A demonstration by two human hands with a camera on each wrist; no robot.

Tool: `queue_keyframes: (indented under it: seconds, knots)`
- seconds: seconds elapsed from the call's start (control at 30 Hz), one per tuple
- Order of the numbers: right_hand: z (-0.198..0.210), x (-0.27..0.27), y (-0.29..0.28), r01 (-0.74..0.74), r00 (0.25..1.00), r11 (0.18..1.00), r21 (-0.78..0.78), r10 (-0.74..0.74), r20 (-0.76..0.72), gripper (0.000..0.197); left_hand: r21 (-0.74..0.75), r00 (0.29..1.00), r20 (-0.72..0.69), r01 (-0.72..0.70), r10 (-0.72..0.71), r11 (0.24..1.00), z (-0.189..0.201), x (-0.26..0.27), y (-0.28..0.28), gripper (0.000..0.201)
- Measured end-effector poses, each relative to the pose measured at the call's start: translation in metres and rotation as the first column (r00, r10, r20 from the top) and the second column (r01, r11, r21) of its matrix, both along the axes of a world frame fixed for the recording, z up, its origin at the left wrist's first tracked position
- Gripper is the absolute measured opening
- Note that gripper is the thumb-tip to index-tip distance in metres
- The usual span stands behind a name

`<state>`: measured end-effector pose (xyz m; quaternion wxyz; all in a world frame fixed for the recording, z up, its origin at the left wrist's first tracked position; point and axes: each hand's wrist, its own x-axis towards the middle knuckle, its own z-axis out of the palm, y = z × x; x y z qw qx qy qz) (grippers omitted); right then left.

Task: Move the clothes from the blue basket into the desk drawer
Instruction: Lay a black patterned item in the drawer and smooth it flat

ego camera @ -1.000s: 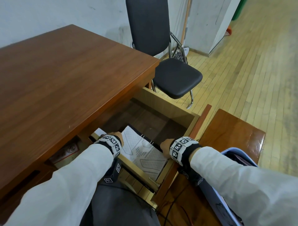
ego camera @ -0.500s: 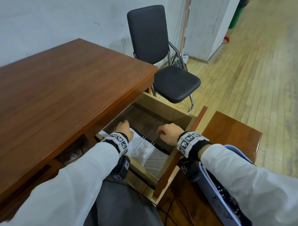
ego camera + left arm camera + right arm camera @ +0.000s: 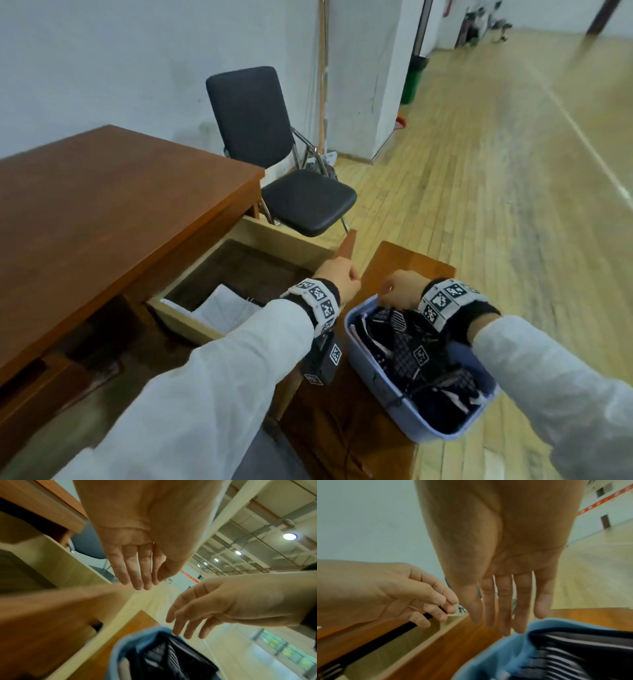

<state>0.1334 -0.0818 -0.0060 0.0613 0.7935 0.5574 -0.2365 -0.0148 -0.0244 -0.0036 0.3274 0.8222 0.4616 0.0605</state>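
Clothes (image 3: 407, 346) fill the blue basket (image 3: 404, 414) on the near right stool; none lies in the open desk drawer (image 3: 250, 270) to its left, which holds only papers (image 3: 222, 305). Both hands hover empty, left hand (image 3: 337, 277) and right hand (image 3: 400, 287), fingers loosely extended, the right fingers just above the clothes. The whole transfer seems left.

Blue basket (image 3: 407, 416) w/ black-white checked & striped clothes (image 3: 407, 349); reddish-brown desk (image 3: 102, 212); black chair (image 3: 308, 200).
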Motion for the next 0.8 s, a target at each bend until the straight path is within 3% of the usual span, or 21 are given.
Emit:
queue_keyframes:
  seconds: [0.17,0.37,0.5,0.67,0.8]
  knots:
    - [-0.021,0.029,-0.042,0.072,0.994,0.978,-0.195,-0.055,0.095,0.036,-0.111,0.989,-0.076,0.121,-0.130,0.986,-0.021,0.031,-0.031,0.016]
    - [-0.034,0.033,-0.055,0.110,0.992,0.962,-0.250,-0.091,0.085,0.033,-0.210,0.945,-0.196,0.220,-0.262,0.953,-0.048,0.053,-0.055,0.020]
    - [-0.030,0.025,-0.055,0.093,0.994,0.962,-0.255,-0.076,0.077,0.032,-0.220,0.981,-0.128,0.113,-0.143,0.969,-0.060,0.065,-0.069,0.041]
    - [-0.026,0.029,-0.054,0.152,0.987,0.964,-0.217,-0.161,-0.025,0.036,-0.283,0.998,-0.043,0.040,-0.054,0.958,-0.067,0.068,-0.064,0.030]
    - [-0.018,0.026,-0.052,0.312,0.944,0.940,-0.139,-0.323,-0.069,0.062,-0.279,0.994,0.108,0.029,0.001,0.960,-0.059,0.068,-0.061,0.027]
